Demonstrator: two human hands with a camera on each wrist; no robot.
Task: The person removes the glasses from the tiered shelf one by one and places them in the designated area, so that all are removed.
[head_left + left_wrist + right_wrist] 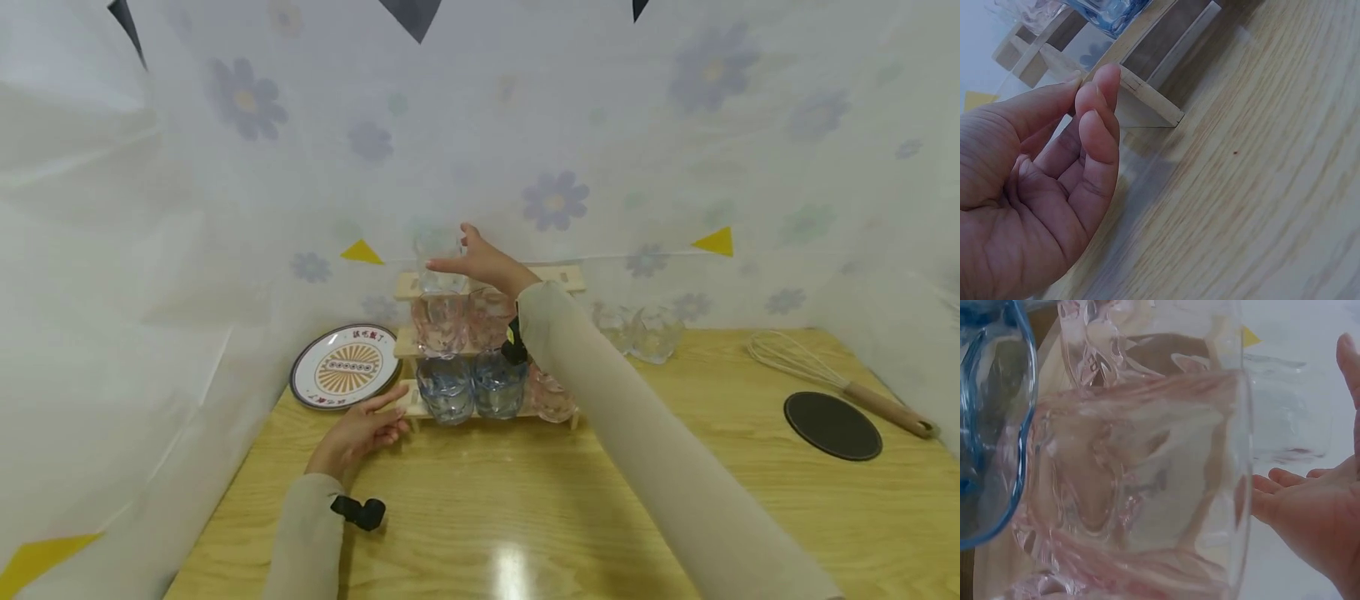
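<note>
A stepped wooden rack [564, 277] stands against the back, with glasses on its tiers. My left hand [363, 435] pinches the left end of its lowest step between thumb and fingers, close up in the left wrist view. On the top tier is a clear glass [433, 247]. My right hand [483, 262] is beside that glass, thumb and fingers spread apart; contact is hard to tell. Pink glasses [439, 323] sit on the middle tier. Blue glasses [446, 392] and a pink glass [553, 396] occupy the lowest. My right forearm covers part of the rack's right side.
Left of the rack a patterned plate [347, 367] leans tilted. Clear glasses [656, 335] stand on the table [465, 517] to its right. Farther right lie a whisk [873, 400] and a dark round coaster [832, 426]. Flowered sheeting [465, 150] hangs behind.
</note>
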